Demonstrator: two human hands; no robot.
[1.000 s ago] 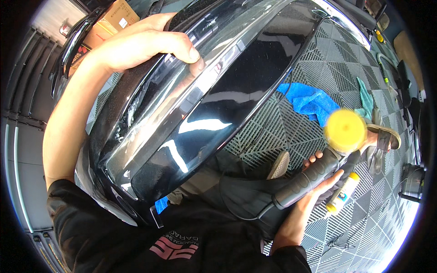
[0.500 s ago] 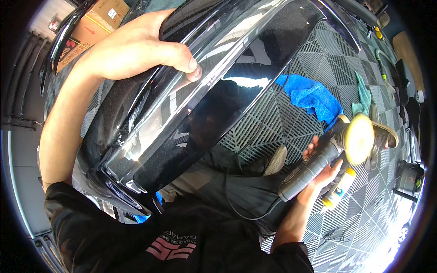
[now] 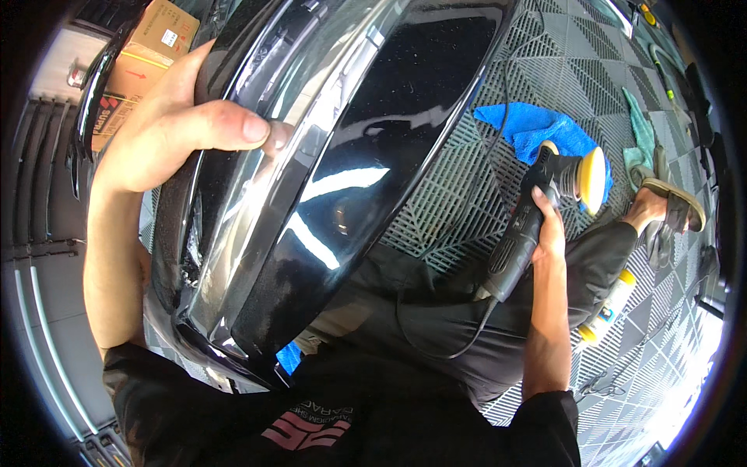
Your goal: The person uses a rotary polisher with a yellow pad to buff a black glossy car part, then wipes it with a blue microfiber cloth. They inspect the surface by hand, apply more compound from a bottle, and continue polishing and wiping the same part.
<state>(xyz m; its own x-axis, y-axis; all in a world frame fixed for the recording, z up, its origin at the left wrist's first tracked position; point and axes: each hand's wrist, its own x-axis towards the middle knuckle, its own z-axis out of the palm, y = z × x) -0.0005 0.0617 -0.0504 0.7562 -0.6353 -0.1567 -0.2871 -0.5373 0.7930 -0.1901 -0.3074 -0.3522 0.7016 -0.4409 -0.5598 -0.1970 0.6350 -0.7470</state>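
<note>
A long glossy black car bumper [image 3: 373,156] with a shiny strip along it lies slantwise across my lap. My left hand [image 3: 187,132] is closed over its left edge, thumb on the shiny strip; the other fingers are hidden behind. To the right, clear of the bumper, my right hand [image 3: 549,229] grips a black power polisher [image 3: 513,257]. The polisher's round yellow foam pad [image 3: 592,181] faces right and touches nothing I can see. Its cord [image 3: 467,346] loops down over my dark trousers. Beyond the tool's head lies a crumpled blue cloth [image 3: 545,128].
Grey slotted tiles [image 3: 436,210] cover the floor. On it at the right are a yellow-capped bottle [image 3: 611,307] beside my leg and a pale green cloth [image 3: 640,128] near my sandalled foot [image 3: 669,206]. Cardboard boxes [image 3: 159,35] stand at the far left.
The polisher has swung more upright and farther away, its pad turning from facing me to facing right. The bumper and my left hand have shifted left in view. Both hands keep their holds.
</note>
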